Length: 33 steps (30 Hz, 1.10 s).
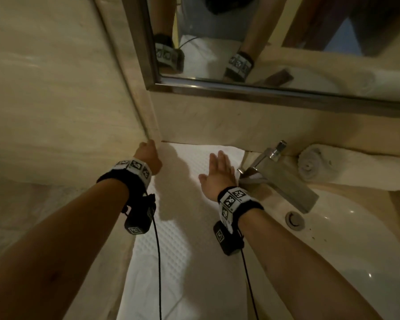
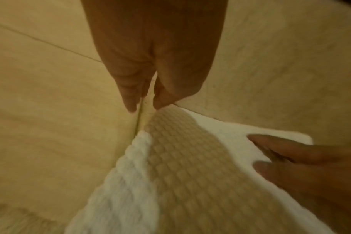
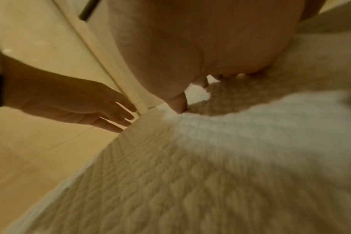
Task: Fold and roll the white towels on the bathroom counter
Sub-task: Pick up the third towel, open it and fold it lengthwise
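Note:
A white waffle-weave towel (image 1: 185,239) lies spread flat on the beige counter, running from the back wall to the front edge. My left hand (image 1: 148,155) is at the towel's far left corner, by the wall corner. Its fingers (image 3: 114,117) are straight and touch the towel's edge. My right hand (image 1: 219,167) lies flat, palm down, on the towel's far right part, with its fingertips (image 2: 256,137) stretched out over the weave (image 2: 190,174). A second white towel (image 1: 337,167) lies rolled up behind the sink at the right.
A square chrome faucet (image 1: 277,179) juts out just right of my right hand, over the white sink basin (image 1: 356,245) with its drain (image 1: 295,219). A framed mirror (image 1: 240,84) hangs on the back wall. A beige wall (image 1: 56,100) closes off the left side.

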### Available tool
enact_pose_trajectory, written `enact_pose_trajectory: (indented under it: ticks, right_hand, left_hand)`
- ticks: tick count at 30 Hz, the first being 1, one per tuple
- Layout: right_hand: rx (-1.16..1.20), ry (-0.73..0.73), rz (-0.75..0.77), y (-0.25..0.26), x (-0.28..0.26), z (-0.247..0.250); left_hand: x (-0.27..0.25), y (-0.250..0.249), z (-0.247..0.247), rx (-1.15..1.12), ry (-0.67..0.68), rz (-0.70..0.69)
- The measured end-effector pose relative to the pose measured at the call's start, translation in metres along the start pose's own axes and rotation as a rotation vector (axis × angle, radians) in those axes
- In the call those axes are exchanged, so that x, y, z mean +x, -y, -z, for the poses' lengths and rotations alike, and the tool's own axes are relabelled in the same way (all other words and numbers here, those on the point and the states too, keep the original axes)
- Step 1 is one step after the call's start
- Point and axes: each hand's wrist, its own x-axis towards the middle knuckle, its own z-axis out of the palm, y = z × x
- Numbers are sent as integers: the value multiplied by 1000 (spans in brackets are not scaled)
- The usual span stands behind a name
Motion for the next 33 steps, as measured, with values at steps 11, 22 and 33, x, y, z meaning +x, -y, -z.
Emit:
enact_pose_trajectory:
  ticks: [11,22,33]
  right_hand:
    - [203,-136,434,62,22,-8]
    - [60,-225,419,57,36,-23]
    - [-3,-201,334,67,36,-17]
  left_hand:
    - [34,-8,-4,137,-6,-75]
    - [18,-19,7,629,14,-367]
    - [24,-2,5,603,351,-34]
